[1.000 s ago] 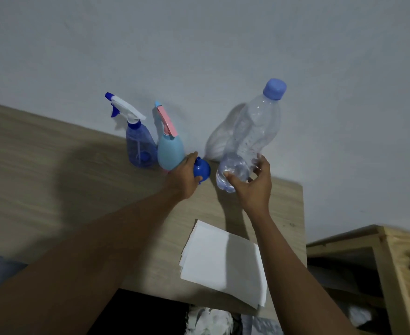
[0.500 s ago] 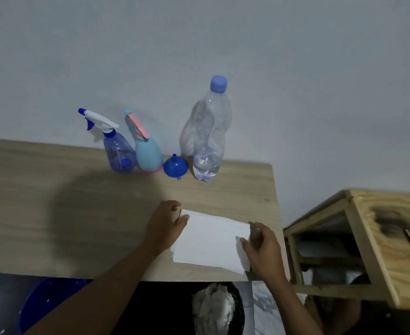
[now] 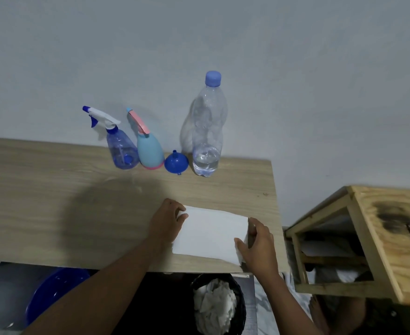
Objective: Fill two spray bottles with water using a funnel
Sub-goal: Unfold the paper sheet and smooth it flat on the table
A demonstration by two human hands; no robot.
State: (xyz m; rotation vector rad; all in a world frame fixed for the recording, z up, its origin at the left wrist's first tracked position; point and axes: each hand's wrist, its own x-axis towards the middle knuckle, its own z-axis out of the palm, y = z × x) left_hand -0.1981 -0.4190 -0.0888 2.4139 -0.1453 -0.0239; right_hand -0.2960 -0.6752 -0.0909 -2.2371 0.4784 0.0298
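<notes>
Now both hands are gripping a stack of white paper (image 3: pixel 211 234) lying near the front edge of the wooden table (image 3: pixel 54 194). The left hand (image 3: pixel 166 220) is pinching the stack's left edge with curled fingers. The right hand (image 3: pixel 258 240) is curling round the right edge, thumb on top. The person is probably positioning the sheets to catch spills. Sliding them flat, with even pressure from both sides, should keep them squared and away from the table's lip.

Well beyond the hands, the task's things are standing in a row against the wall. A clear blue spray bottle (image 3: pixel 121 151) is touching a pale blue spray bottle (image 3: pixel 150 151) with a pink trigger. Just beside that, a blue funnel (image 3: pixel 176 163) is resting mouth down. Next, a tall water bottle (image 3: pixel 207 131) is standing capped, holding only a little water. Both spray heads are on, so they are blocking any filling.

Below the table, a dark bin (image 3: pixel 240 308) of crumpled paper and a blue basin (image 3: pixel 54 291) are sitting. A wooden crate (image 3: pixel 380 238) is standing to the right.
</notes>
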